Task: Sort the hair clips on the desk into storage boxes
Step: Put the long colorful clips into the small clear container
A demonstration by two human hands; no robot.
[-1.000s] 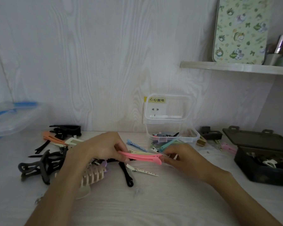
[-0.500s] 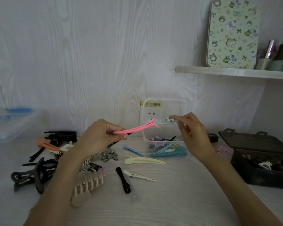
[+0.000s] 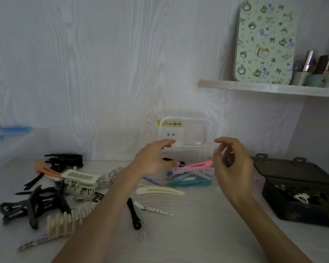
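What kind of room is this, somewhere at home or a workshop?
Most likely a home, perhaps a bedroom desk or dressing corner. Hair clips lie scattered on a pale wood-grain desk, a wall shelf holds a cartoon-printed tin and what look like cosmetics, and a wall socket sits behind.

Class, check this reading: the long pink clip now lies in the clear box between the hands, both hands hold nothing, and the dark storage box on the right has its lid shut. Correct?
One error. The head view shows the dark storage box with its lid open, clips visible inside. The rest stands: the pink clip lies in the clear box, and the left hand and right hand hold nothing.
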